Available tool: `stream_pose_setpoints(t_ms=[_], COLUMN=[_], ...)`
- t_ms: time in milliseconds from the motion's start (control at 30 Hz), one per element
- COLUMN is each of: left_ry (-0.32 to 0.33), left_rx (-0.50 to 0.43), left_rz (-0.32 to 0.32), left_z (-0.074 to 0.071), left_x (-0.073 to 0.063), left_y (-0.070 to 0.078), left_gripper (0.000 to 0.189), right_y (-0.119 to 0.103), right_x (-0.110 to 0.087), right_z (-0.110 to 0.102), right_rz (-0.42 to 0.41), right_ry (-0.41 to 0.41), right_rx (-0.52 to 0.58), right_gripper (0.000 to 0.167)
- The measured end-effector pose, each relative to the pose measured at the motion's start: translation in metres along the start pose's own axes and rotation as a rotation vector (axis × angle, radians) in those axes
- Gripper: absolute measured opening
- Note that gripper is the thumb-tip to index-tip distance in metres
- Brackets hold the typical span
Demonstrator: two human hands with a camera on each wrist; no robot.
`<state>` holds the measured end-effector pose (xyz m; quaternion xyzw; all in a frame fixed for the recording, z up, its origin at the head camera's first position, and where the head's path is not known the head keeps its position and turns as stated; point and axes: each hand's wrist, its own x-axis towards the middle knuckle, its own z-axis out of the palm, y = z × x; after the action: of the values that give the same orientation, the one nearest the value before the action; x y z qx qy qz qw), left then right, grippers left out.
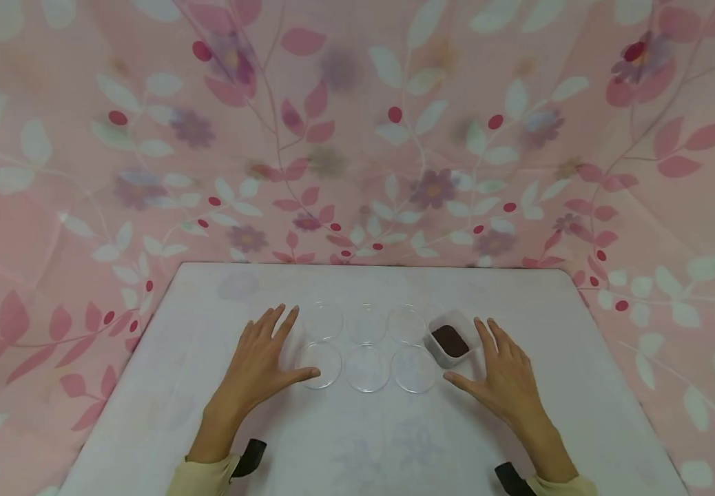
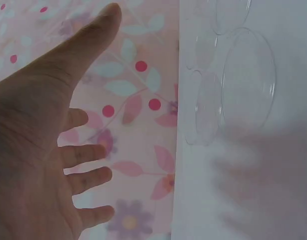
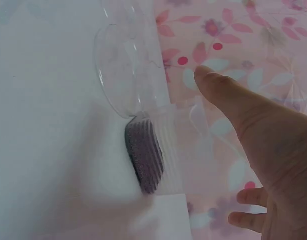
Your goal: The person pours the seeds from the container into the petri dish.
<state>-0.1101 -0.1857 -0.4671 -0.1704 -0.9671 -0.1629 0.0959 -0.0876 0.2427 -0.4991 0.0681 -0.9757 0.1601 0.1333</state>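
Note:
My left hand [image 1: 262, 362] hovers with spread fingers at the left end of two rows of clear round dishes, its thumb overlapping the front left dish [image 1: 328, 365] in the head view. On the other side, my right hand [image 1: 506, 377] is spread beside a translucent square tub [image 1: 439, 353] that has dark brown, soil-like matter [image 1: 450, 341] in its bottom. Neither hand holds anything. In the left wrist view the left palm and fingers are extended, and a clear dish [image 2: 248, 82] lies off to the right. The right wrist view shows the tub [image 3: 186, 150] and its dark contents.
The dishes stand in a front row, including the front middle dish [image 1: 367, 369] and front right dish [image 1: 414, 370], and a back row with the back left dish [image 1: 323, 322]. A white cloth covers the table [image 1: 357, 448]. Pink floral fabric [image 1: 357, 138] hangs behind.

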Motion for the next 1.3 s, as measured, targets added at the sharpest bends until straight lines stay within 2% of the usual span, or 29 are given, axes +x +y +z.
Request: stream_pose_setpoints(t_ms=[300, 533, 700, 967, 1100, 1300], left_ry=[-0.076, -0.174, -0.230, -0.309, -0.348, -0.437], left_rx=[-0.041, -0.121, -0.144, -0.127, -0.115, -0.078], left_rz=[0.108, 0.152, 0.198, 0.299, 0.331, 0.375], left_z=[0.002, 0.014, 0.021, 0.044, 0.057, 0.077], left_x=[0.032, 0.056, 0.076, 0.106, 0.116, 0.136], left_y=[0.014, 0.020, 0.029, 0.044, 0.049, 0.061], left_gripper=[0.110, 0.108, 0.103, 0.096, 0.096, 0.093], right_y=[0.002, 0.002, 0.002, 0.003, 0.004, 0.006], right_x=[-0.002, -0.001, -0.001, -0.001, -0.001, -0.002], right_z=[0.010, 0.013, 0.013, 0.016, 0.020, 0.025], right_rz=[0.010, 0.002, 0.011, 0.026, 0.040, 0.042], right_ry=[0.034, 0.053, 0.055, 0.057, 0.046, 0.083], right_rx=[0.058, 0.083, 0.083, 0.110, 0.130, 0.130], right_gripper=[0.114, 0.117, 0.117, 0.116, 0.115, 0.113])
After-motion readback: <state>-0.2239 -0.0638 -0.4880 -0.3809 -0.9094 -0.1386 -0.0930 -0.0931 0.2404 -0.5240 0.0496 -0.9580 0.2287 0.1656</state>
